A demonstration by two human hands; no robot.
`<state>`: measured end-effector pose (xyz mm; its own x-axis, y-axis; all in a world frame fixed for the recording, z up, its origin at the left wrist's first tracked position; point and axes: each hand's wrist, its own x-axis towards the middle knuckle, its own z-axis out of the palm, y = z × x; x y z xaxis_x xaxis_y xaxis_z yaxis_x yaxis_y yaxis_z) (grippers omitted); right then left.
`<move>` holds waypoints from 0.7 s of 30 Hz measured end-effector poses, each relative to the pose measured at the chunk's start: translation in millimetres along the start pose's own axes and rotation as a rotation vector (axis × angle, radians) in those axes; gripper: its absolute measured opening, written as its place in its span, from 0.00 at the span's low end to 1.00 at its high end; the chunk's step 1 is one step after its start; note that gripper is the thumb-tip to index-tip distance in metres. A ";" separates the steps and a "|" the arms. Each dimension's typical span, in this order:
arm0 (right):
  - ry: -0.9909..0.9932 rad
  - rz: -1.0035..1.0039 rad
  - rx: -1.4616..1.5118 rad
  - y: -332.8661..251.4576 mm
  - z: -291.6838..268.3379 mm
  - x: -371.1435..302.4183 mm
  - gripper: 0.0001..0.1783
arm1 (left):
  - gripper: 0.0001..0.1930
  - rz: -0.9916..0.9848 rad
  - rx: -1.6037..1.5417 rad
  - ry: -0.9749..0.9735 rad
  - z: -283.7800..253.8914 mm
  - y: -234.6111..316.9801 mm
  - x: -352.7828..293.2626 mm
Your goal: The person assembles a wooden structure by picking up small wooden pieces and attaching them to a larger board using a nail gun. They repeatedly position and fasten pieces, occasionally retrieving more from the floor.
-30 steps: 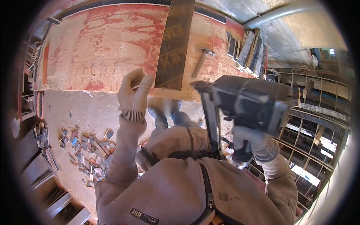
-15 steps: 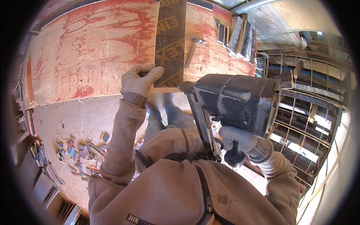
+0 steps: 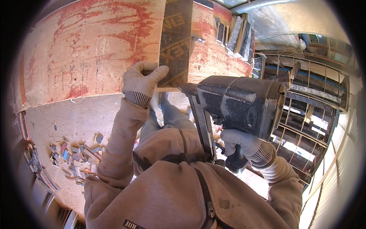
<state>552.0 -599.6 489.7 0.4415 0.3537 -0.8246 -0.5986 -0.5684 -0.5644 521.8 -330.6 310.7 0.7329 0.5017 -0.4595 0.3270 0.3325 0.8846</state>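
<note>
My left hand (image 3: pixel 142 78), in a pale work glove, pinches the left edge of a dark film-faced plywood strip (image 3: pixel 174 45) near its near end, thumb on top. The strip carries yellowish print and lies lengthwise away from me over a red-stained worktable (image 3: pixel 103 57). My gloved right hand (image 3: pixel 241 143) is wrapped round the grip of a large black nail gun (image 3: pixel 240 103). The gun's nose points left, close to the strip's near right corner; whether it touches I cannot tell. A hammer (image 3: pixel 197 39) shows only its metal head beside the strip's right edge.
Several cut board strips (image 3: pixel 239 36) lean together at the table's far right. A metal rack (image 3: pixel 301 114) loaded with boards stands to my right. Wood offcuts (image 3: pixel 78 158) litter the floor at left, with stacked boards (image 3: pixel 40 168) beyond them.
The strip has shifted slightly right over the table and now covers the hammer's handle, which showed before. My view has turned a little. Both hands keep their holds.
</note>
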 end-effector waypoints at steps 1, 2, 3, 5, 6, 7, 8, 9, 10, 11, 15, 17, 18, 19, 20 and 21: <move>-0.013 -0.055 -0.029 1.8 0.1 -0.7 0.12 | 0.15 -0.011 -0.001 -0.002 0.0 -0.3 0.3; -0.044 -0.139 -0.070 3.5 -0.1 -1.4 0.13 | 0.14 -0.022 -0.014 -0.011 -0.1 -0.7 0.3; -0.069 -0.232 -0.119 5.0 -1.2 -2.0 0.13 | 0.14 -0.020 0.007 -0.010 0.1 -0.9 0.5; -0.027 -0.132 -0.057 6.7 -4.4 -4.2 0.13 | 0.15 -0.015 0.018 -0.006 0.0 -0.9 -0.2; -0.018 -0.104 -0.038 6.7 -6.7 -5.8 0.13 | 0.15 -0.010 0.028 -0.009 0.0 -0.9 -1.0; -0.028 -0.111 -0.040 5.4 -9.6 -7.9 0.12 | 0.15 -0.003 0.028 -0.008 0.2 -0.3 -1.5; -0.052 -0.137 -0.057 2.8 -13.5 -9.5 0.11 | 0.14 0.014 0.009 -0.009 0.5 -0.1 -1.9; -0.040 -0.162 -0.087 0.2 -17.0 -12.3 0.11 | 0.15 0.011 0.028 -0.004 0.9 -0.1 -2.5; -0.022 -0.159 -0.064 -3.7 -21.2 -14.8 0.10 | 0.15 0.013 0.030 0.003 1.5 -0.3 -2.7; -0.002 -0.213 -0.096 -7.4 -24.4 -16.8 0.10 | 0.15 0.008 0.031 0.013 1.6 -1.0 -3.2; -0.018 -0.342 -0.298 -33.5 -43.9 -10.9 0.12 | 0.19 -0.001 -0.009 0.028 2.7 -13.1 -3.6; -0.083 -0.322 -0.321 -48.4 -54.6 -0.1 0.12 | 0.24 0.086 -0.131 0.030 4.2 -29.4 -9.2; -0.120 -0.249 -0.359 -57.1 -60.7 5.0 0.12 | 0.30 -0.011 -0.248 0.130 6.1 -40.7 -15.4; -0.069 -0.099 -0.366 -66.9 -67.4 9.2 0.11 | 0.35 -0.028 -0.403 0.219 9.5 -53.0 -23.9; -0.068 -0.051 -0.415 -75.8 -73.3 16.0 0.11 | 0.41 -0.052 -0.551 0.314 14.2 -65.3 -31.1; -0.055 -0.003 -0.535 -84.3 -79.0 21.2 0.10 | 0.47 -0.204 -0.714 0.310 21.7 -77.8 -37.3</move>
<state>664.6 -602.9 522.9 0.3982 0.3861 -0.8321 -0.1670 -0.8614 -0.4796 481.9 -392.5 260.7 0.4668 0.5397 -0.7006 -0.1004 0.8194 0.5643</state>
